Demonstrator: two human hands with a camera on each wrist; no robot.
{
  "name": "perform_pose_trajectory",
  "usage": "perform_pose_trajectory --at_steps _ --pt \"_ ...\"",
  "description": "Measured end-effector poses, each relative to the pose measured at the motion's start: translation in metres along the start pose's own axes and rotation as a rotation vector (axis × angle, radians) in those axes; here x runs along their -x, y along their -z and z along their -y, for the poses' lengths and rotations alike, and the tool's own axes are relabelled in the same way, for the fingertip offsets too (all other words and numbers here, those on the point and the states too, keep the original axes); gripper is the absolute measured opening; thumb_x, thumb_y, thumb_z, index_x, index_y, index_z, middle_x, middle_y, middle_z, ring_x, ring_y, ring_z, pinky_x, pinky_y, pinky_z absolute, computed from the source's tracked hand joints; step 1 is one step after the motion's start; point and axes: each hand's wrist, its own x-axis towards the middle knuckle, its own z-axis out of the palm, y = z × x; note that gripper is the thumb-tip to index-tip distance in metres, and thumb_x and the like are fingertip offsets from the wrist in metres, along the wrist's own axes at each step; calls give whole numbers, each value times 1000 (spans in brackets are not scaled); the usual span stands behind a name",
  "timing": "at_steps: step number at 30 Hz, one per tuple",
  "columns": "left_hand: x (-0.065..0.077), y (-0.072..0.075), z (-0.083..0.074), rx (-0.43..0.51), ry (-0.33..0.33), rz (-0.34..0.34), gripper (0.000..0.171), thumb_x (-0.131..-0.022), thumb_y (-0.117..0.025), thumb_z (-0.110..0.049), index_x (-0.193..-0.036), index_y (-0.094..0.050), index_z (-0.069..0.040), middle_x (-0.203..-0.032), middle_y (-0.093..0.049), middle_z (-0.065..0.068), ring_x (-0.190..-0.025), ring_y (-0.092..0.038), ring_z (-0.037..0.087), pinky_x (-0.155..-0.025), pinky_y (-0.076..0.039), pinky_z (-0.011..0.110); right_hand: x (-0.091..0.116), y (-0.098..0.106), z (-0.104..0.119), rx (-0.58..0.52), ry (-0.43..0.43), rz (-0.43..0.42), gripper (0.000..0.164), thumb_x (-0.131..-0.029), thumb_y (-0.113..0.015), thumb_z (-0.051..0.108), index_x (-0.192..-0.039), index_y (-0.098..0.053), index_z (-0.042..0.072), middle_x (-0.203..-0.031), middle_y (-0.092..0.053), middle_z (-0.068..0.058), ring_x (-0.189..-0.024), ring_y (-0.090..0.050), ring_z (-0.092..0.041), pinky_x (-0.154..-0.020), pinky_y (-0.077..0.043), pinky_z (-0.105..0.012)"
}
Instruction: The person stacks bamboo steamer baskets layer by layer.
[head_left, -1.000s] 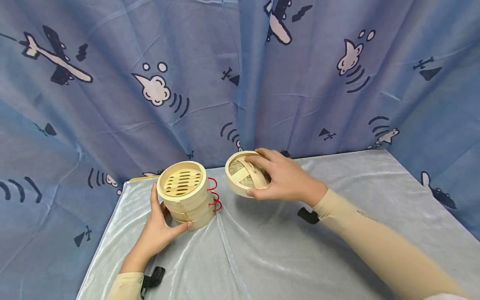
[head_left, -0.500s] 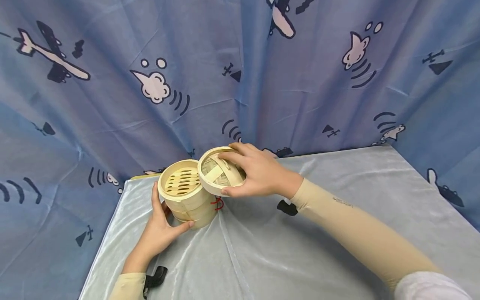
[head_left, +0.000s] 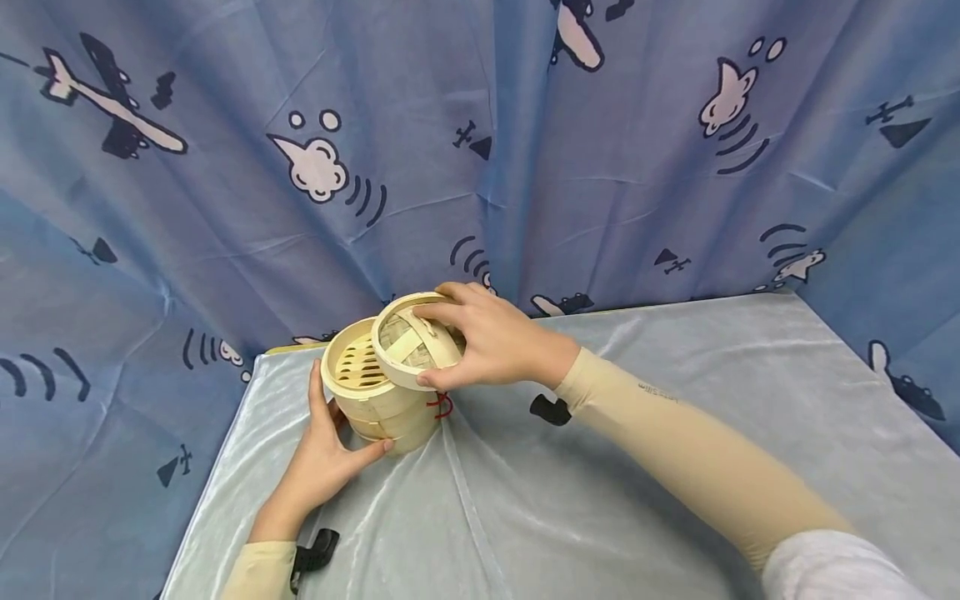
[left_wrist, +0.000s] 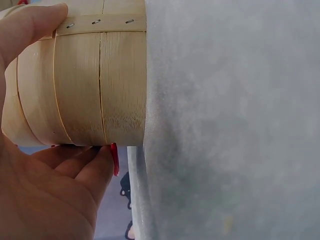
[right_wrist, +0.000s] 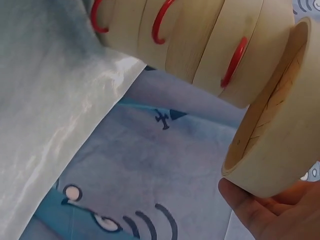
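Note:
A round bamboo steamer [head_left: 386, 412] stands upright on the cloth, with slotted slats showing in its top tier. My left hand [head_left: 322, 462] grips its lower left side, thumb in front and fingers round the back; the left wrist view shows the stapled bamboo wall [left_wrist: 100, 75] between them. My right hand [head_left: 502, 337] holds the woven steamer lid [head_left: 405, 346] by its rim. That lid tilts over the right part of the steamer's opening and covers some of the slats. In the right wrist view, the lid's underside [right_wrist: 267, 117] faces the steamer, slanted against the top edge.
Red loops [right_wrist: 235, 62] stick out from the steamer's side. A grey velvety cloth [head_left: 600, 483] covers the table, and a blue curtain with printed planes [head_left: 420, 167] hangs just behind it. A black wrist strap piece [head_left: 551, 410] sits under the right wrist.
My right hand has carried the lid leftward, from beside the steamer to over its opening. The left hand keeps its grip, and the steamer stays in place.

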Motion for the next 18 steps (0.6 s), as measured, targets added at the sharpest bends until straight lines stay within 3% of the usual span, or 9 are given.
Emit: perform_pose_trajectory --at_steps 6,14,18 --pt "-1 0 0 -23 1 5 155 -82 -100 -28 -166 28 -49 -178 -23 14 -154 -43 38 -122 -34 57 -13 -5 9 -11 -2 30 89 -82 -77 72 -154 -65 22 -153 -56 -13 -133 -53 -31 -107 -50 -48" --pt "0 1 -2 -12 -26 1 155 -82 -101 -23 -168 26 -47 -179 -19 12 -154 -43 36 -117 -33 18 -28 -10 19 11 -11 58 88 -81 -77 73 -155 -65 26 -154 -55 -11 -132 -53 -29 -104 -52 -47" --pt "0 2 -3 -9 -34 0 155 -81 -101 -22 -168 25 -47 -180 -18 10 -154 -43 37 -115 -32 14 -33 -11 21 20 -15 72 89 -81 -77 73 -155 -65 26 -154 -55 -11 -131 -54 -28 -102 -52 -47"
